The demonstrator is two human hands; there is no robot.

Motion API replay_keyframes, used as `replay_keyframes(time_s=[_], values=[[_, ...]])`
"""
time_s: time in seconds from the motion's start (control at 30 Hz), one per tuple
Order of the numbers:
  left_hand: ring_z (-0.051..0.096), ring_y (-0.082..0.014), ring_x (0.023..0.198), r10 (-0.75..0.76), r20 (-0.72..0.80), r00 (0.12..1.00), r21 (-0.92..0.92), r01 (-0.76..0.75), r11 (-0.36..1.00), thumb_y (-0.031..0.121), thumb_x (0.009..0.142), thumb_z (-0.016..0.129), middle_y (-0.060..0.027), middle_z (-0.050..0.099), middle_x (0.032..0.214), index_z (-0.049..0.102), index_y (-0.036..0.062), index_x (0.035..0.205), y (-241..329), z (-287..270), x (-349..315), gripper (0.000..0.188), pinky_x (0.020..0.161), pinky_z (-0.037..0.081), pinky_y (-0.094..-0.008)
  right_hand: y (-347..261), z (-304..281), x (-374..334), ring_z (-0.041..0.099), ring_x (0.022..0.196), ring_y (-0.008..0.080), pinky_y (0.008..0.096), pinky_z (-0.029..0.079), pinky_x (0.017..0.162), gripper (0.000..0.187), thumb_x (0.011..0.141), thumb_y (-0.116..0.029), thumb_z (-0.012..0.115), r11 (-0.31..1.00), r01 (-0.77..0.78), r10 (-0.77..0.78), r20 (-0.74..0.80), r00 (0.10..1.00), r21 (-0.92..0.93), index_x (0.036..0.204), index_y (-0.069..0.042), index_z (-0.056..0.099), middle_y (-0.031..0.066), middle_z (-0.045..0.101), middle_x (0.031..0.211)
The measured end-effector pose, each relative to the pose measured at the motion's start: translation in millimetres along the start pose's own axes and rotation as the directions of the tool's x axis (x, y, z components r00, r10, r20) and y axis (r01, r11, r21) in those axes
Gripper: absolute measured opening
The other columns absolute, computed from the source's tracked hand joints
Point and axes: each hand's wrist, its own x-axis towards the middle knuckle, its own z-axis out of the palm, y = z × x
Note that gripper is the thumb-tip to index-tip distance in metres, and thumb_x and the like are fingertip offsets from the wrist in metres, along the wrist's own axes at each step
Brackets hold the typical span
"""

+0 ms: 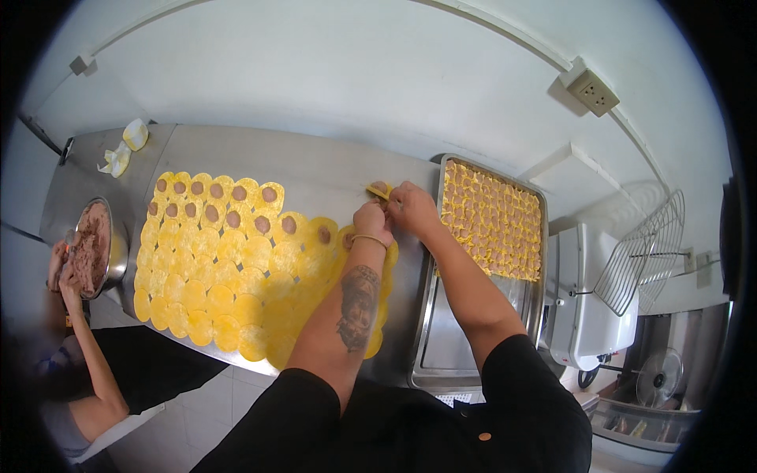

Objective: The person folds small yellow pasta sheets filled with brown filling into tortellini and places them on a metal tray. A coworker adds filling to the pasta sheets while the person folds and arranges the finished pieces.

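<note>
Near the far side of the steel table [331, 158], my left hand [373, 221] and my right hand [412, 210] meet, fingers pinched around one yellow round dumpling wrapper [378, 190] with brownish-pink meat filling in it. My fingers hide part of its folds. Left of and beneath my left forearm spread overlapping rows of yellow round wrappers [225, 272]; those in the far rows carry balls of meat filling [262, 224], while nearer ones are bare. Beside my right forearm stands a metal tray [441, 355], its far part packed with rows of open-topped yellow dumplings [490, 225].
At the left, another person's hands [67, 272] work over a metal bowl [118, 244] of meat filling. Crumpled yellow-and-white wrapping [118, 160] lies at the far left. A white appliance [593, 303] and a wire rack [643, 260] stand beyond the tray; a wall rises behind the table.
</note>
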Motion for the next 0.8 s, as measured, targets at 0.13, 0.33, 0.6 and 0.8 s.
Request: replay_keyframes(time_s=[0.13, 0.33, 0.6, 0.8], values=[[0.068, -0.0249, 0.098, -0.026, 0.182, 0.983, -0.032, 0.032, 0.999, 0.009, 0.105, 0.048, -0.0136, 0.068, 0.112, 0.060, -0.0012, 0.129, 1.1, -2.1, 21.2, 0.028, 0.081, 0.058, -0.0373, -6.4, -23.2, -15.8, 0.066, 0.089, 0.0387, 0.0504, 0.054, 0.079, 0.012, 0.083, -0.017, 0.067, 0.975, 0.200, -0.200, 0.014, 0.980, -0.097, 0.087, -0.006, 0.070, 0.0148, 0.065, 0.090], [0.064, -0.0288, 0.120, 0.133, 0.408, 0.903, -0.110, -0.096, 0.989, 0.008, 0.109, 0.046, -0.0169, 0.063, 0.132, 0.053, -0.0040, 0.139, 12.3, 4.1, -48.0, 0.034, 0.107, 0.054, -0.0433, -9.0, -33.4, -71.1, 0.071, 0.088, 0.0308, 0.0404, 0.056, 0.078, 0.027, 0.090, -0.013, 0.065, 0.968, -0.194, 0.228, -0.238, 0.944, 0.157, 0.112, 0.000, 0.072, 0.0173, 0.073, 0.097], [0.064, -0.0229, 0.118, 0.314, 0.416, 0.853, 0.187, -0.418, 0.889, 0.008, 0.109, 0.046, -0.0135, 0.064, 0.128, 0.044, -0.0031, 0.148, 51.3, 11.7, -186.3, 0.041, 0.101, 0.056, -0.0369, -90.0, -30.9, -84.1, 0.064, 0.081, 0.0112, 0.0269, 0.052, 0.073, 0.025, 0.102, -0.014, 0.063, 0.044, -0.167, 0.394, 0.137, 0.909, 0.985, 0.121, 0.001, 0.069, 0.0037, 0.071, 0.099], [0.065, -0.0135, 0.102, 0.555, 0.454, 0.697, 0.256, -0.698, 0.668, 0.006, 0.105, 0.059, -0.0084, 0.069, 0.116, 0.057, -0.0028, 0.137, 62.6, -15.3, -257.2, 0.034, 0.086, 0.055, -0.0273, -159.7, -57.0, -107.9, 0.062, 0.083, 0.0091, 0.0258, 0.051, 0.075, 0.033, 0.103, -0.015, 0.063, -0.054, -0.051, 0.325, 0.066, 0.943, 0.997, 0.131, 0.002, 0.064, 0.0029, 0.069, 0.102]])
